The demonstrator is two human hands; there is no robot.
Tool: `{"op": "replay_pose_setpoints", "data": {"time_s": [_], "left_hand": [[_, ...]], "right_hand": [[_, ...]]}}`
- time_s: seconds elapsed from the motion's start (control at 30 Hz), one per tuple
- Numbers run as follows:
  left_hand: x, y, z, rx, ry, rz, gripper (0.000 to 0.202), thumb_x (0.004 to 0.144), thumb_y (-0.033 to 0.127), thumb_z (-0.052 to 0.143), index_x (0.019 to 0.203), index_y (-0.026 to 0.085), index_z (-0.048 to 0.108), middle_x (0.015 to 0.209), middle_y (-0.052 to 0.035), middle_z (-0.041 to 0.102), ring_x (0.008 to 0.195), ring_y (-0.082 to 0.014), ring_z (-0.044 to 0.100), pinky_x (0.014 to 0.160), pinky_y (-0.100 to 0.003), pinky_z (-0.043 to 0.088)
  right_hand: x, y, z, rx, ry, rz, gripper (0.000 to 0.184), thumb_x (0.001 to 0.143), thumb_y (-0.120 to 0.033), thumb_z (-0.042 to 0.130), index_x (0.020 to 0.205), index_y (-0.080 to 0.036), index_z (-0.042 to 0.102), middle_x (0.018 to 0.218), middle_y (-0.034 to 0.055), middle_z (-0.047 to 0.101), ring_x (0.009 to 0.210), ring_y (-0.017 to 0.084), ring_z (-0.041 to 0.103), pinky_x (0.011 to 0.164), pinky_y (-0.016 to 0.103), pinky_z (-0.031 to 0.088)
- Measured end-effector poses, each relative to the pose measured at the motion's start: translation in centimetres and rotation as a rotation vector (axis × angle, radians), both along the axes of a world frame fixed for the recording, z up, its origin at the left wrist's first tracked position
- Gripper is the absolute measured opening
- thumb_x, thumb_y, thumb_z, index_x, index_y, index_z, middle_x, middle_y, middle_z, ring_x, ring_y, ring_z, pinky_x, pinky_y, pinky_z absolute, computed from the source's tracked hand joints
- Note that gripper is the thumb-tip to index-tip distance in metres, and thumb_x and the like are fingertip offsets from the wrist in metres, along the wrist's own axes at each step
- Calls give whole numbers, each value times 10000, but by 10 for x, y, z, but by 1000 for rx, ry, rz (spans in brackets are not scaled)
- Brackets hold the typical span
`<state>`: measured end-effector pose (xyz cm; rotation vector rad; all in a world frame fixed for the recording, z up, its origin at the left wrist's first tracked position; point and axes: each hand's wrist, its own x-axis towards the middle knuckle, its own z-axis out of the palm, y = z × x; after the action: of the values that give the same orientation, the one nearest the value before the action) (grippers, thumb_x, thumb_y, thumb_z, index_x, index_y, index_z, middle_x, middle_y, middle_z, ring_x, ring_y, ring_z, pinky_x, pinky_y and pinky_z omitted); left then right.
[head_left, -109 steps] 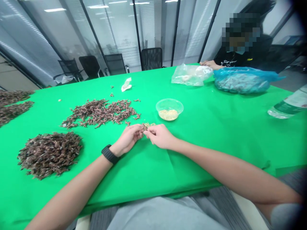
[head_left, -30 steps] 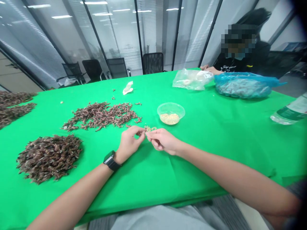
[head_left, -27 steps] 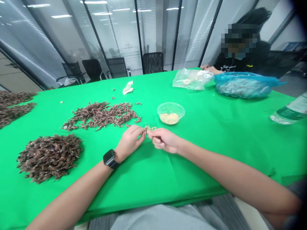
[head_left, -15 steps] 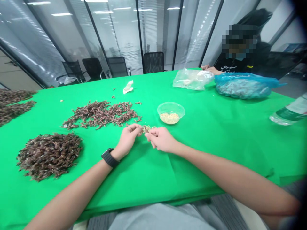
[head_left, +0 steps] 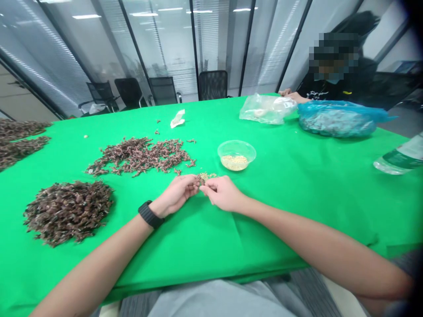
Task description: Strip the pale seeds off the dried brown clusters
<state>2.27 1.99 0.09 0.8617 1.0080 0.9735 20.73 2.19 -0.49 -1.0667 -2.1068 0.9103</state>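
My left hand [head_left: 175, 194] and my right hand [head_left: 221, 193] meet at the middle of the green-covered table [head_left: 211, 246], fingertips pinched together. Between them is a small clump of pale, seed-like dried material [head_left: 205, 177], and what the fingertips hold is partly hidden. A black watch [head_left: 150, 214] circles my left wrist. Beyond my hands stands a clear plastic bowl [head_left: 236, 149] holding pale seeds. To the left lie a loose spread of dried brown sprigs [head_left: 140, 156] and a dense heap of them [head_left: 68, 212].
Two more brown heaps [head_left: 20, 141] lie at the far left edge. A clear plastic bag [head_left: 267, 109], a blue bag [head_left: 339, 119] and a water bottle [head_left: 401, 156] lie farther right. A seated person [head_left: 333, 75] has a hand [head_left: 290, 93] on the far side.
My fingertips have closed in on the clump again, with my hands a little nearer each other than a moment ago. My view has shifted slightly.
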Motion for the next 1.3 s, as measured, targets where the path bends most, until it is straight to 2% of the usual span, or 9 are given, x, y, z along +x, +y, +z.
{"op": "replay_pose_setpoints", "data": {"time_s": [0.2,0.37,0.47,0.53,0.7,1.0,1.17,1.3], "left_hand": [[0,1,-3,30,43,-49,132,730,230,739,710,128,657,728,-6,601,655,-80,543,656,-199,462],[0,4,-8,235,187,-26,123,754,233,704,701,149,632,649,28,554,611,-91,502,649,-230,426],[-1,4,-9,347,295,-11,166,788,301,709,751,152,644,688,11,609,639,-114,549,674,-254,438],[-1,3,-8,400,353,0,220,805,361,720,796,151,654,738,-7,652,666,-127,580,691,-262,448],[-2,2,-8,504,457,50,266,843,410,703,818,148,659,776,-30,685,692,-141,602,687,-263,459],[-1,-1,-3,508,486,48,267,836,405,712,826,139,694,797,-54,716,710,-160,629,696,-275,478],[0,0,-6,503,471,65,260,819,401,728,820,144,688,767,-42,704,676,-150,616,665,-267,468],[0,-1,-7,538,502,77,243,832,394,708,822,152,685,759,-34,693,666,-145,604,661,-268,467]], "right_hand": [[0,-1,0,-89,1,33,369,946,-292,548,598,-172,527,480,-15,569,446,90,452,518,235,316],[-2,-2,0,-311,77,32,329,937,-304,538,632,-182,550,456,-31,571,368,86,485,439,207,353],[-3,-1,3,-460,126,31,307,934,-310,529,655,-185,553,445,-47,562,325,81,468,377,193,341],[-3,-1,6,-506,143,34,312,938,-305,520,653,-183,549,439,-52,558,313,73,458,359,183,332],[-2,0,6,-486,171,37,316,943,-306,509,655,-180,541,440,-53,556,313,64,452,353,169,330],[-1,0,-4,-358,135,30,312,930,-342,521,662,-185,548,461,-42,576,326,70,473,363,174,352],[-2,0,-3,-386,150,29,308,926,-340,531,662,-183,556,462,-42,579,322,69,470,359,173,346],[-3,-1,3,-471,180,29,312,931,-327,528,656,-180,551,453,-44,574,316,67,464,352,171,330]]}}
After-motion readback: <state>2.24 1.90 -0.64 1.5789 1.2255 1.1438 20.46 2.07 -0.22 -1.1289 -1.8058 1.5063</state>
